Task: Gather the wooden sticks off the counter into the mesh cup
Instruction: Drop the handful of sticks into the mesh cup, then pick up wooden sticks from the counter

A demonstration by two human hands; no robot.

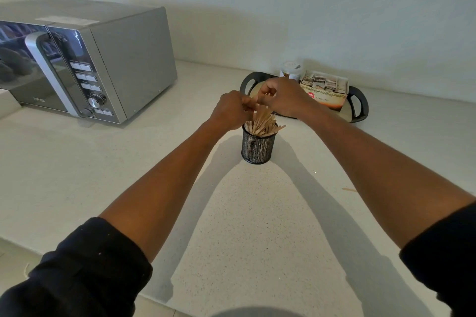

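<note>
A black mesh cup (258,148) stands upright on the pale counter (244,226), full of wooden sticks (264,123) that fan out above its rim. Both hands meet just above the cup. My left hand (231,110) pinches the tops of the sticks from the left. My right hand (283,96) curls over them from behind and the right, fingertips on the stick ends. One loose wooden stick (349,189) lies flat on the counter to the right of the cup, under my right forearm's line.
A silver microwave (87,64) stands at the back left. Behind the cup, a black-handled tray (359,108) holds a box of tea bags (325,90) and a small jar (291,69). The wall runs along the back.
</note>
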